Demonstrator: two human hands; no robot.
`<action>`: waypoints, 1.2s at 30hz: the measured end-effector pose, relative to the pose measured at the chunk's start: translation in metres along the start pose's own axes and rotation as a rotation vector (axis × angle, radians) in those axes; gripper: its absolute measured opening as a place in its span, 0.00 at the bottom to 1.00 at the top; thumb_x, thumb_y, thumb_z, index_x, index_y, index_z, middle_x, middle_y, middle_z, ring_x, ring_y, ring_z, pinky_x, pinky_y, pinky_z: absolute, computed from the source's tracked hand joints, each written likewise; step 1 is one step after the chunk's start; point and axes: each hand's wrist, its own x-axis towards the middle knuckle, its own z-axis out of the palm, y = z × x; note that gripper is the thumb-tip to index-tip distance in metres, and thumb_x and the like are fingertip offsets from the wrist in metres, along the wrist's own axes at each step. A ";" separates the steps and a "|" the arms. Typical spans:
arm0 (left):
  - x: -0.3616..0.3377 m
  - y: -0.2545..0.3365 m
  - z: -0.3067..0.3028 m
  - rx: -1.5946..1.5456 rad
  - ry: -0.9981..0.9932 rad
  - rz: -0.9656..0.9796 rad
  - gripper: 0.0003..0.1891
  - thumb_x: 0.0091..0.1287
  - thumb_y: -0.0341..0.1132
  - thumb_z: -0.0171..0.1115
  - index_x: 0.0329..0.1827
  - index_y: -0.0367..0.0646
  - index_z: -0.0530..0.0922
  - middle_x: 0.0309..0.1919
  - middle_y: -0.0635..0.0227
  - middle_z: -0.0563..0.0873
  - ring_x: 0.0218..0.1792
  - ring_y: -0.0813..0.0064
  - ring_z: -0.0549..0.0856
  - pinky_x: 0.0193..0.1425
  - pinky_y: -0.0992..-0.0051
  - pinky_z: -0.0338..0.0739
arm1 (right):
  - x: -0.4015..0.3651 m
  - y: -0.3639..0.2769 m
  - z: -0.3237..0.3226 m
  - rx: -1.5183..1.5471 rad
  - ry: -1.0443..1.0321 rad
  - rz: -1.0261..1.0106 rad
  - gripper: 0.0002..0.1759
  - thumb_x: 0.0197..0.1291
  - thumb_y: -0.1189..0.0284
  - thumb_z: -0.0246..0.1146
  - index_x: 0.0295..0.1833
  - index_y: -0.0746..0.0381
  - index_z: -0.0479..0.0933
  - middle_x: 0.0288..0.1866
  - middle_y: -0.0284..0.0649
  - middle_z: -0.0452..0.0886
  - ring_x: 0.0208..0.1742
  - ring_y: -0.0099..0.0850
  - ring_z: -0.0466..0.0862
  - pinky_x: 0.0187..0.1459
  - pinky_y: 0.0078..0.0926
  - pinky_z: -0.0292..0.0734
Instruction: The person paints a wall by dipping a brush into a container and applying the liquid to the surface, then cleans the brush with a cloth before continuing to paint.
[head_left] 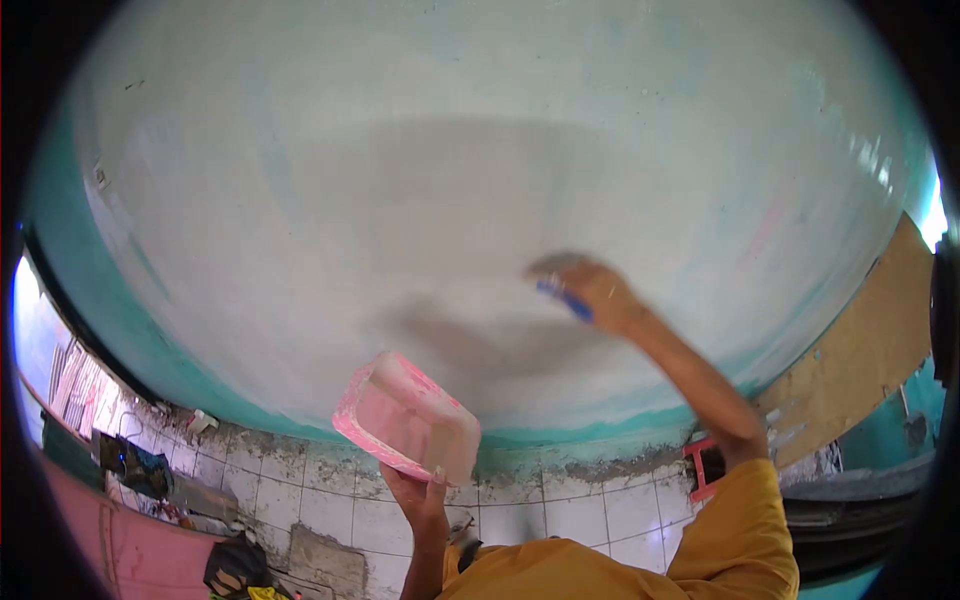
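Note:
My left hand (423, 497) grips a pink plastic tub (360, 415) by its lower edge, with the thumb at the rim. White smears coat the tub, which is tilted with its opening facing up toward me. Raised at the right, my right hand (605, 298) is closed around a blue-handled tool (566, 300); motion blur softens its greyish head. That head overlaps the wall (480, 190), whose surface is patchy white over pale green. Both arms cast shadows across the wall.
White floor tiles (515, 522) run along the wall's green foot. A small red stool (703, 470) stands near my right elbow, and a brown board (860, 330) leans at the right. Dark bags (235, 568) and clutter lie at lower left beside a pink surface (140, 545).

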 end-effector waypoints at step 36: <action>0.029 -0.007 0.037 -0.172 -0.308 -0.063 0.43 0.62 0.30 0.66 0.76 0.36 0.49 0.71 0.56 0.62 0.71 0.65 0.65 0.74 0.62 0.60 | -0.055 -0.217 -0.029 1.365 0.944 1.212 0.26 0.69 0.69 0.64 0.69 0.64 0.69 0.49 0.43 0.82 0.47 0.22 0.81 0.45 0.21 0.80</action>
